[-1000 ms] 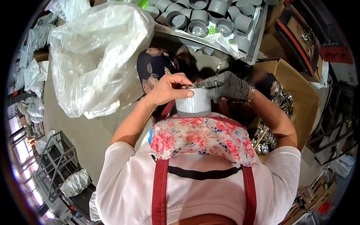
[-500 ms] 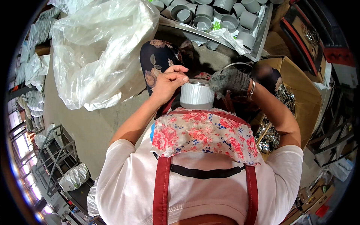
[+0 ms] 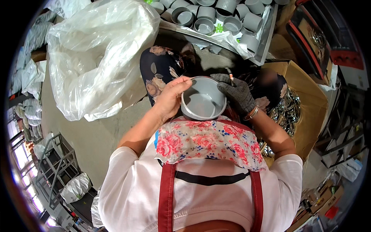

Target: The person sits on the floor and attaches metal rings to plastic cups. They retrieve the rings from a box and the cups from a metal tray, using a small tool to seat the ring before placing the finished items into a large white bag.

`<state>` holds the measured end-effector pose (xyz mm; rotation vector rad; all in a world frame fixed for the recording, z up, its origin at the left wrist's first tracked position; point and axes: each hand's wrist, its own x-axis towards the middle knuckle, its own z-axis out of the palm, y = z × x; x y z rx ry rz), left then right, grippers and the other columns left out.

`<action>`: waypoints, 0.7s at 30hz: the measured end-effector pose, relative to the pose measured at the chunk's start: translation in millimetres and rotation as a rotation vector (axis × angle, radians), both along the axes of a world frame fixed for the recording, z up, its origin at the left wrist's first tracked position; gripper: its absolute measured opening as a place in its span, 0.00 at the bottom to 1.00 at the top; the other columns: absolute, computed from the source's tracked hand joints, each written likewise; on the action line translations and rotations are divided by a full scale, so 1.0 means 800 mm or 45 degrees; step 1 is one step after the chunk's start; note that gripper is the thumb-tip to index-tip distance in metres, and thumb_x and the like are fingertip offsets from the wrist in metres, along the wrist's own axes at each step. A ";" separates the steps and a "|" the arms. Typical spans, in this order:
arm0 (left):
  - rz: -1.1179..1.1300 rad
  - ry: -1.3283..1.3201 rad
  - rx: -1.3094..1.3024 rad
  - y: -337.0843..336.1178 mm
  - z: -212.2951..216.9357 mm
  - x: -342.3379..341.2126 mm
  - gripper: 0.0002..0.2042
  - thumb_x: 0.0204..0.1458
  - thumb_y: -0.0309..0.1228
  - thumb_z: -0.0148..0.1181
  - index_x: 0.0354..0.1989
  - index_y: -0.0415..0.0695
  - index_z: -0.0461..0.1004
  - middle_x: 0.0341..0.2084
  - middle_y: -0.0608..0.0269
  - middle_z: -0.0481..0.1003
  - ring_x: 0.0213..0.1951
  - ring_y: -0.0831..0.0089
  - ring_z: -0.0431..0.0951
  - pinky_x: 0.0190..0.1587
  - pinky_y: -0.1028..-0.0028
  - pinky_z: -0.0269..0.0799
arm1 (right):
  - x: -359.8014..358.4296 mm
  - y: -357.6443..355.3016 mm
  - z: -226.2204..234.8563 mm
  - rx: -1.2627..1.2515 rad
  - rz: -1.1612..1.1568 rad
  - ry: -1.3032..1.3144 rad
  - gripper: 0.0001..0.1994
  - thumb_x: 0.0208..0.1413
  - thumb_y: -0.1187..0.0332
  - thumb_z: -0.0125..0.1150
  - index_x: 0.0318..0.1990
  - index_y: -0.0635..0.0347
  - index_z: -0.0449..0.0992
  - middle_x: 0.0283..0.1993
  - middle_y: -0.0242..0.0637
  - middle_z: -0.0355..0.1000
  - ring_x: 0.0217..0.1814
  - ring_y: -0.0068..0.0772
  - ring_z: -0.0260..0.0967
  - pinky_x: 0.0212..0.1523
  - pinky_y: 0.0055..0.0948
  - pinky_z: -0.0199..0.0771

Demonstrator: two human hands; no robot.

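Observation:
A round grey pot point(image 3: 203, 101) sits just above my lap with its opening turned up, and its inside looks bare. My left hand point(image 3: 172, 96) grips the left side, thumb at the rim and fingers hidden along the outer wall. On the other side my right hand point(image 3: 237, 94), in a dark grey knitted glove, is closed at the upper right rim. A thin shiny metal band point(image 3: 230, 76), seen nearly edge-on, sticks up from between the gloved fingers. Floral cloth point(image 3: 208, 139) lies just below the pot.
A metal tray point(image 3: 266, 50) heaped with grey pots point(image 3: 232, 25) stands ahead. To the right, a cardboard box point(image 3: 311, 112) holds many shiny metal bands point(image 3: 290, 108). A big clear plastic bag point(image 3: 96, 58) lies to the left, near a metal frame rack point(image 3: 62, 162).
The pot has tipped from showing its outer wall to showing its inside. My left hand has moved from the top edge down to its side; the band in my right hand has turned edge-on.

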<state>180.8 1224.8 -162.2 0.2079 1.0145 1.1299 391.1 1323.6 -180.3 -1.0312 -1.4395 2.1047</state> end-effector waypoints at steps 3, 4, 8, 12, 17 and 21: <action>0.068 0.024 -0.068 0.002 0.003 0.005 0.05 0.54 0.31 0.57 0.29 0.44 0.72 0.25 0.71 0.72 0.28 0.83 0.71 0.32 0.81 0.68 | -0.005 0.003 0.001 -0.003 0.121 -0.011 0.14 0.54 0.66 0.58 0.46 0.64 0.76 0.40 0.34 0.75 0.39 0.17 0.68 0.40 0.22 0.71; 0.045 0.017 -0.078 0.002 0.005 0.004 0.05 0.54 0.30 0.57 0.28 0.44 0.72 0.25 0.72 0.72 0.27 0.84 0.70 0.31 0.81 0.68 | -0.008 0.005 0.002 -0.024 0.168 -0.044 0.14 0.54 0.66 0.58 0.45 0.64 0.76 0.40 0.34 0.75 0.40 0.17 0.68 0.41 0.21 0.71; -0.016 0.012 -0.031 0.012 0.014 0.001 0.08 0.53 0.28 0.57 0.23 0.44 0.69 0.23 0.73 0.70 0.25 0.86 0.67 0.27 0.82 0.66 | -0.022 0.018 0.012 0.627 0.442 0.043 0.14 0.56 0.68 0.53 0.50 0.56 0.73 0.43 0.36 0.74 0.42 0.32 0.72 0.43 0.28 0.72; 0.147 0.451 0.221 0.028 0.037 -0.020 0.02 0.51 0.27 0.59 0.30 0.42 0.74 0.31 0.65 0.75 0.34 0.80 0.72 0.38 0.79 0.68 | -0.039 0.060 0.018 0.888 0.543 -0.074 0.13 0.57 0.69 0.49 0.49 0.54 0.73 0.44 0.35 0.73 0.43 0.35 0.73 0.46 0.30 0.73; 1.214 1.136 0.380 0.027 0.105 -0.142 0.17 0.59 0.32 0.46 0.54 0.36 0.65 0.52 0.56 0.68 0.52 0.68 0.69 0.52 0.69 0.65 | -0.086 0.191 -0.036 1.092 -0.007 -0.533 0.10 0.51 0.72 0.52 0.41 0.60 0.74 0.32 0.44 0.71 0.26 0.39 0.69 0.28 0.35 0.70; 1.421 1.689 0.467 0.019 0.119 -0.194 0.23 0.59 0.38 0.44 0.58 0.35 0.60 0.57 0.52 0.63 0.59 0.66 0.61 0.58 0.63 0.57 | -0.181 0.266 -0.126 1.998 0.188 -0.495 0.15 0.53 0.72 0.48 0.49 0.61 0.71 0.38 0.47 0.72 0.38 0.44 0.71 0.39 0.37 0.71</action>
